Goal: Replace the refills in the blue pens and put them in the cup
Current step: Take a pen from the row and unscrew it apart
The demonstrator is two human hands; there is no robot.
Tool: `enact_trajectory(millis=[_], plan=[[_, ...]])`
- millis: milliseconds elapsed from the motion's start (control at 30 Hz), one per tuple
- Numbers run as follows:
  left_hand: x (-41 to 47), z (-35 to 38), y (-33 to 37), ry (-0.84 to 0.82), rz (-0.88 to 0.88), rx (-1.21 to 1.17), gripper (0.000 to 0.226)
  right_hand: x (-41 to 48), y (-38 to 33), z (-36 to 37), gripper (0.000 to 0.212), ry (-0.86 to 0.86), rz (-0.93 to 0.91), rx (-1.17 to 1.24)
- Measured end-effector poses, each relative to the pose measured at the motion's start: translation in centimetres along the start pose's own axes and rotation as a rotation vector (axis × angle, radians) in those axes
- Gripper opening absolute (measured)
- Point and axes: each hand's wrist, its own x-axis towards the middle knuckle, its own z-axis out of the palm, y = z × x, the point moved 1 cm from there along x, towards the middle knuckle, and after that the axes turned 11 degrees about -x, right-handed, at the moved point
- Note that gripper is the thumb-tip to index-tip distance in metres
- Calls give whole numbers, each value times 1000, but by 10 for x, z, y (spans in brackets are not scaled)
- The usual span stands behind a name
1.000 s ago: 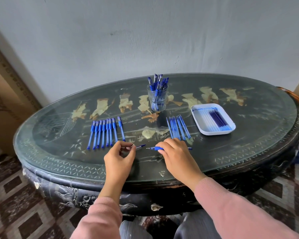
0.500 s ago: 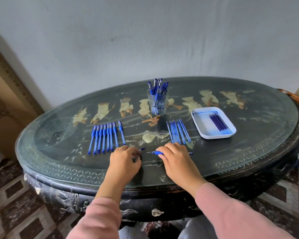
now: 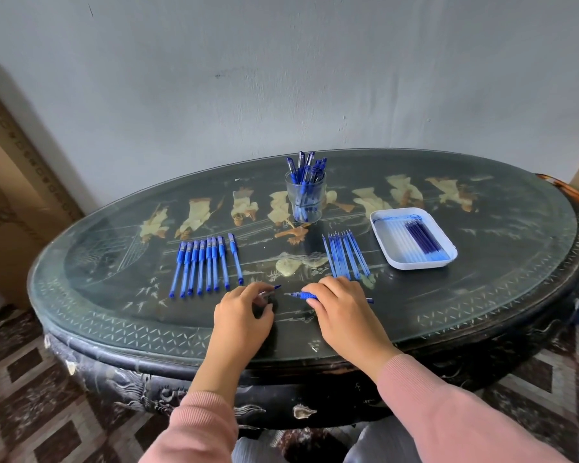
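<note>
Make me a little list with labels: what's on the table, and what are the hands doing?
table: dark, oval, glass on top
cup: clear, at the far middle, full of blue pens
pen row: capped blue pens lying side by side, left of centre
loose refills: lying together right of centre, beside the tray
tray: white, holds dark and pale refills
left hand: pinches a small pen piece
right hand: holds an uncapped pen against the table
</note>
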Motion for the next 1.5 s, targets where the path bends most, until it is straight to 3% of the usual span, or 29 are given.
enact_trajectory(millis=[167, 300, 467, 667, 1000, 1133, 1333, 1433, 1500], plan=[[-20, 7, 20, 176, 43, -159, 27, 1, 0, -2, 21, 75, 62, 81], [-25, 21, 34, 97, -14, -366, 24, 19, 3, -19, 13, 195, 291, 234], [-21, 24, 48, 28, -177, -670, 26, 48, -6, -43, 12, -64, 612, 732], [-22, 21, 41, 70, -250, -747, 16, 48, -13, -44, 7, -206, 661, 887], [-25, 21, 37, -1, -225, -748, 14, 71, -1, -62, 6, -207, 803, 1092], [-26, 20, 37, -39, -219, -761, 13, 90, 12, -75, 8, -99, 804, 1106], [-24, 17, 34, -71, -254, -808, 12, 123, 42, -97, 11, 210, 824, 1104], [-16, 7, 30, 27, -328, -974, 13, 131, 60, -92, 14, 287, 895, 1111], [-9, -6, 24, 128, -373, -1132, 17, 129, 67, -81, 20, 207, 928, 1097]])
